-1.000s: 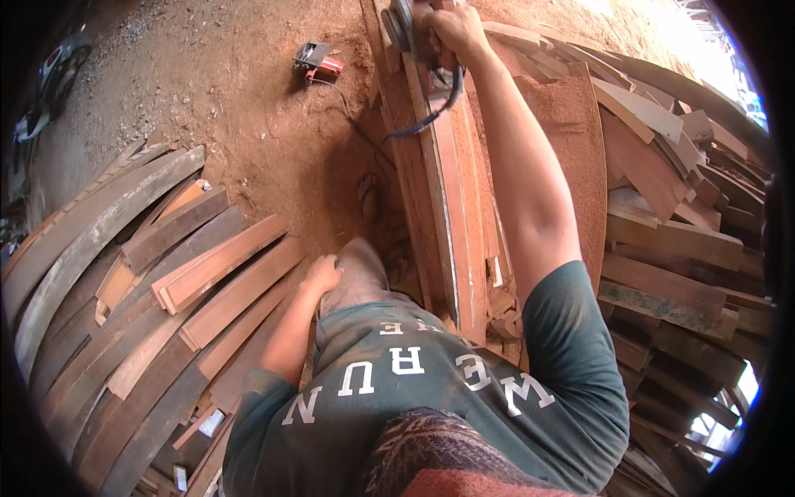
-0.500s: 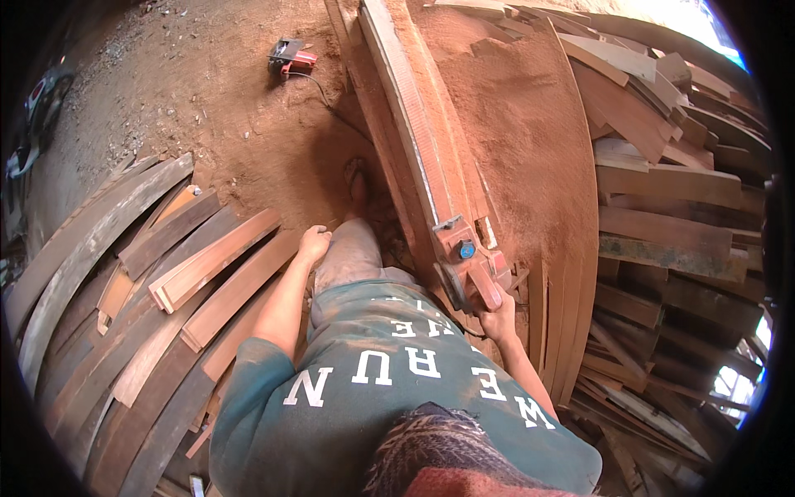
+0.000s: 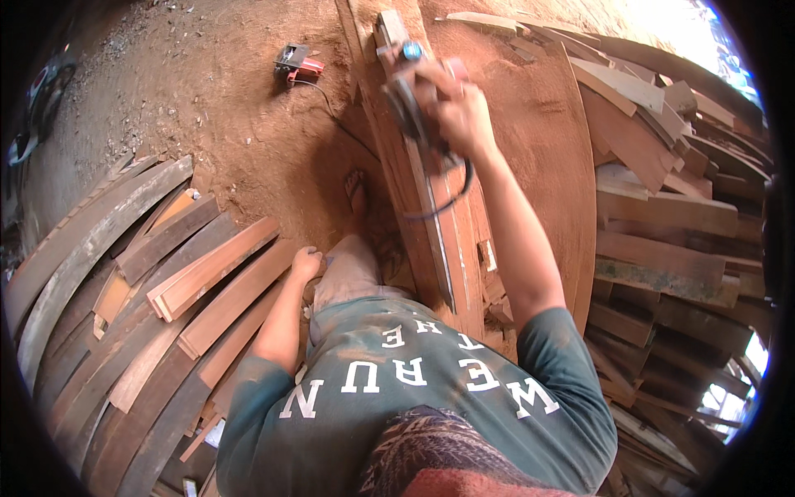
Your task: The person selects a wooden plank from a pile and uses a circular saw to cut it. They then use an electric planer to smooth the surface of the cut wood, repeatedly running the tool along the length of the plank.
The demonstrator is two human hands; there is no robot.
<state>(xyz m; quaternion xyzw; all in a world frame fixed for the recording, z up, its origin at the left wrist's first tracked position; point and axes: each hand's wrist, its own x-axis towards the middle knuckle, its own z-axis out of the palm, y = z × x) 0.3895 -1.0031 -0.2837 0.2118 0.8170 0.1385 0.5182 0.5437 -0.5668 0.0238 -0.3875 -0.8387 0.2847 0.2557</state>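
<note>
My right hand [image 3: 464,116] grips a power planer [image 3: 418,98] with a blue knob, blurred by motion, on a long reddish plank [image 3: 447,240] running away from my body. A dark cord loops from the tool's rear. Out to the left, beside my thigh [image 3: 352,265], my left hand [image 3: 306,261] hangs with its fingers curled closed and nothing visible in them.
A red and black power tool [image 3: 294,66] with a cord lies on the sawdust-covered ground [image 3: 224,99]. Stacked offcut boards [image 3: 116,290] fill the left, and a larger heap of lumber [image 3: 662,240] the right. My sandalled foot [image 3: 356,186] is left of the plank.
The planer in my right hand came from the plank's far end down near my body, and now is back toward the far end. My left hand stays beside my thigh, shifting slightly.
</note>
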